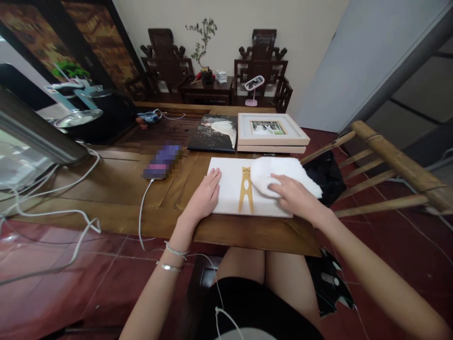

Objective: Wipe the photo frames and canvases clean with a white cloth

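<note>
Hands and work at a wooden table (pixel 247 231), head view. A flat, white, rectangular board (pixel 226 203) lies near the table's front edge, and on it rests a tan-yellow, cat-shaped flat piece (pixel 245 175) with an oval opening and two long legs, its material uncertain. The long axis of the piece runs away from the person, ears at the far end and legs towards the near edge. It lies between the two hands: to the right of the left hand (pixel 207 193), across bare board, and to the left of the right hand (pixel 295 196), with neither set of fingertips clearly nearer. The left fingers lie extended and close together, flat over the board's left edge. The right thumb and forefinger close on a thick, soft, white cloth-like pad (pixel 279 170), whose left margin lies just beside the cat's head; whether they touch cannot be told. The other right fingers are largely hidden.
</note>
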Tool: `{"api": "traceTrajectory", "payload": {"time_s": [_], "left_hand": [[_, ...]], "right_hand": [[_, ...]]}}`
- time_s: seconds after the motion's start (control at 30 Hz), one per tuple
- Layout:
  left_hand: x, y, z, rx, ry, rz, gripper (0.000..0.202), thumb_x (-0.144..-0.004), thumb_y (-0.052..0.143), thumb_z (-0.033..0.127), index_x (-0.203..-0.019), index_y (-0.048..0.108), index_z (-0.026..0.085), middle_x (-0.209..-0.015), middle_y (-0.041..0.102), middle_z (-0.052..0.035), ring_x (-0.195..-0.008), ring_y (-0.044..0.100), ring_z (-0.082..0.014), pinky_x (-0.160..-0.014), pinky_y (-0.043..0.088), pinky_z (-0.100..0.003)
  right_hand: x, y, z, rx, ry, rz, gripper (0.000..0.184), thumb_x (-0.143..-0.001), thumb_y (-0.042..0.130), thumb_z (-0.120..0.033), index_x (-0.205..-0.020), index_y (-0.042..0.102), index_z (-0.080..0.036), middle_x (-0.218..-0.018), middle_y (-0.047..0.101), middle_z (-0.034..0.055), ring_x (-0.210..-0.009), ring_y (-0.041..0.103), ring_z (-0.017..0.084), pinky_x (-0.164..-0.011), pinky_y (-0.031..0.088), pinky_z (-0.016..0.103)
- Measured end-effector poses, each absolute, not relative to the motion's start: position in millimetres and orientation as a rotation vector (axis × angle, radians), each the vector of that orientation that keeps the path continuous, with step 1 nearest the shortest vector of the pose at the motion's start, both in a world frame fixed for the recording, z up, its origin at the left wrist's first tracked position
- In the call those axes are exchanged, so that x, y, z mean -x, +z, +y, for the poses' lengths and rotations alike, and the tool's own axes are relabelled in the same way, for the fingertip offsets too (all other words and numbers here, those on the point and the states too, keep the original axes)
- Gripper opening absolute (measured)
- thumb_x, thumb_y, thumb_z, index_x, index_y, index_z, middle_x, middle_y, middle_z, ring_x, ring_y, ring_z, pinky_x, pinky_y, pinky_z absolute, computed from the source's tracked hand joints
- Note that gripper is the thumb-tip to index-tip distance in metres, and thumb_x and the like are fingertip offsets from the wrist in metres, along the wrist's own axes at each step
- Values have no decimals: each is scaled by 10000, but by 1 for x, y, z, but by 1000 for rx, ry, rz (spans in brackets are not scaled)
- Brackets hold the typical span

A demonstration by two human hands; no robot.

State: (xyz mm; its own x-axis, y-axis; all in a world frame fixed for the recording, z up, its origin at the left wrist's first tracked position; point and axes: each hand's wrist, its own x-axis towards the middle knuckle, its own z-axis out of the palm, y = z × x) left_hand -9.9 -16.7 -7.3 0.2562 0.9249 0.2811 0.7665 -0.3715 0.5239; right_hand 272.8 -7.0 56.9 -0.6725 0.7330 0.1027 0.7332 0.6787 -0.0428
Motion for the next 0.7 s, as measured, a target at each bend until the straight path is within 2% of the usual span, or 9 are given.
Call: {"api": "traceTrajectory", "payload": {"time_s": [0.1, 0.23, 0.37, 0.53, 0.63, 0.7], "left_hand": [[11, -7, -16, -2249, 797, 1566, 498, -942, 292, 223, -1404, 397, 72, -1500, 350, -166, -1422, 253, -247, -1157, 237, -492], [11, -7, -17, -2252, 788, 1575, 506, -942, 285, 226, -1395, 399, 33, -1497, 346, -185, -1422, 252, -250, -1162, 238, -471], [10, -8, -17, -2253, 824, 1573, 494, -941, 298, 222, -1404, 400, 85, -1497, 358, -161, -1420, 259, -250, -1154, 249, -494], [9, -9, -17, -2262, 832, 1577, 496, -934, 307, 207, -1410, 393, 97, -1499, 357, -155, -1419, 261, -251, -1152, 249, -500], [9, -9, -17, -2260, 818, 1583, 495, -940, 293, 216, -1404, 398, 81, -1497, 357, -167, -1420, 258, -253, -1150, 251, -501], [9, -8, -17, -2262, 805, 1583, 495, -944, 285, 226, -1400, 401, 72, -1497, 355, -167, -1420, 258, -249, -1155, 245, -489]], "right_hand": [[-264, 53, 31, 1245, -98, -2787, 527, -676, 410, 73, -1104, 651, -118, -1365, 520, 171, -1283, 449, 331, -983, 447, 466], [-260, 45, 37, 1217, -206, -2857, 556, -697, 373, 100, -1127, 650, -117, -1502, 349, 136, -1380, 267, 387, -998, 389, 589], [-265, 40, -10, 1138, -217, -2895, 436, -711, 437, 74, -989, 706, -126, -1505, 336, 147, -1376, 247, 421, -1028, 323, 647], [-272, 42, -86, 993, -200, -2871, 261, -711, 537, 25, -766, 713, -160, -1487, 374, 129, -1361, 280, 430, -1019, 352, 659], [-275, 44, -101, 966, -147, -2859, 272, -681, 539, 34, -728, 703, -177, -1481, 392, 98, -1363, 290, 413, -1018, 365, 656], [-277, 46, -91, 972, -66, -2869, 341, -641, 507, 58, -782, 714, -173, -1472, 405, 103, -1366, 290, 399, -1028, 362, 642]]}}
